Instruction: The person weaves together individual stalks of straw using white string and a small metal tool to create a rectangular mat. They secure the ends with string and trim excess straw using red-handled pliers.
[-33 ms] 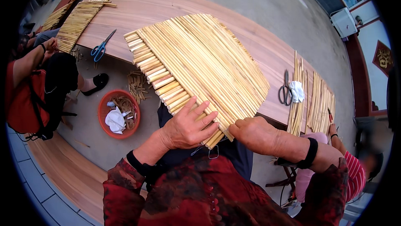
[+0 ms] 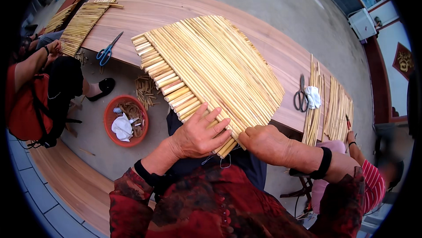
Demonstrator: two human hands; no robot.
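A fan-shaped mat of pale yellow stalks (image 2: 211,66) lies on the table's near edge and reaches over my lap. A cross layer of short stalks (image 2: 167,79) shows their cut ends along its left side. My left hand (image 2: 198,132) rests on the mat's near corner, fingers spread over the stalks. Right beside it, my right hand (image 2: 268,143) is closed at the mat's near edge. What its fingers pinch is hidden under the hand. Loops of thin pale thread (image 2: 225,164) hang below the corner, next to both hands.
Blue-handled scissors (image 2: 105,53) lie left on the wooden table (image 2: 176,3). Dark scissors (image 2: 301,95), a white cloth (image 2: 313,97) and loose stalks (image 2: 311,126) lie right. A red basket (image 2: 107,123) stands on the floor. People sit left and right with other stalk mats.
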